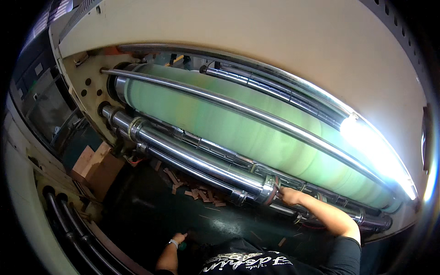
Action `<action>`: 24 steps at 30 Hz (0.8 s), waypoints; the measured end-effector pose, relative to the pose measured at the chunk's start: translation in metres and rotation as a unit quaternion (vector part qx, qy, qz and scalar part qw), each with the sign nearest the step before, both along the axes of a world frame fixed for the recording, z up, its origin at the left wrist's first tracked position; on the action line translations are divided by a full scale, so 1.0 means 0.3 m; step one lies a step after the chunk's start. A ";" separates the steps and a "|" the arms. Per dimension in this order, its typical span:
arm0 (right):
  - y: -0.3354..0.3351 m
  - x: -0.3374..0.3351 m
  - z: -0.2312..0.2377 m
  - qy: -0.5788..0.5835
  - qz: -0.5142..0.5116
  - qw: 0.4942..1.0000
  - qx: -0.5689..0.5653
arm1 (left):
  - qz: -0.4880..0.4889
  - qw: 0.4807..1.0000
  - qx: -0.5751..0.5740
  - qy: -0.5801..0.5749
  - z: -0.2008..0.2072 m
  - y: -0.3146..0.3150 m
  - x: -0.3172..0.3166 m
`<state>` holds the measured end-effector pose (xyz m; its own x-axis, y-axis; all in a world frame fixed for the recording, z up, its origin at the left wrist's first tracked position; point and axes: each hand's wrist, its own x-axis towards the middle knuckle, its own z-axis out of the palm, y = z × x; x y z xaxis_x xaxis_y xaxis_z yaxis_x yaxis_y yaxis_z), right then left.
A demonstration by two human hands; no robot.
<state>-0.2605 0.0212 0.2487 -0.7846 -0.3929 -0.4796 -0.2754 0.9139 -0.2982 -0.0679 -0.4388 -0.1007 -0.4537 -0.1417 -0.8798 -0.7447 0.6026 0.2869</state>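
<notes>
The person's right hand [289,196] reaches forward with curled fingers to the reddish-brown band [275,190] at the right end of a polished silver metal roller [197,156]; whether it grips the band or only touches it, I cannot tell. The left hand [181,237], a white band at its wrist, hangs low over the dark green floor [151,220], partly curled beside a small green item [182,246]; whether it holds that is unclear. The roller slants across the machine, below a long pale-green cylinder [220,114]. If either turned, the right fingers could be pinched against neighbouring bars; the scattered flat brown pieces [201,195] beneath might make a foot slip. White script lettering crosses the chest of the black shirt [321,262]; I can make out no label on the roller.
</notes>
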 end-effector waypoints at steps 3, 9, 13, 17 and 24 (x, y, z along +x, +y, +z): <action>-0.002 -0.013 0.050 -0.033 -0.040 0.992 0.115 | -0.042 0.999 0.013 0.002 -0.066 0.049 0.024; 0.032 -0.090 0.005 0.147 0.018 0.971 0.189 | 0.025 0.999 0.044 0.010 -0.079 0.146 -0.003; 0.004 -0.136 -0.060 0.251 0.016 0.959 0.129 | 0.067 0.995 0.069 0.029 -0.159 0.174 0.018; -0.010 -0.168 -0.062 0.254 0.040 0.964 0.070 | 0.067 0.996 0.041 0.046 -0.197 0.212 0.063; -0.023 -0.152 -0.074 0.237 0.022 0.970 0.056 | 0.064 0.996 0.007 0.067 -0.360 0.294 0.126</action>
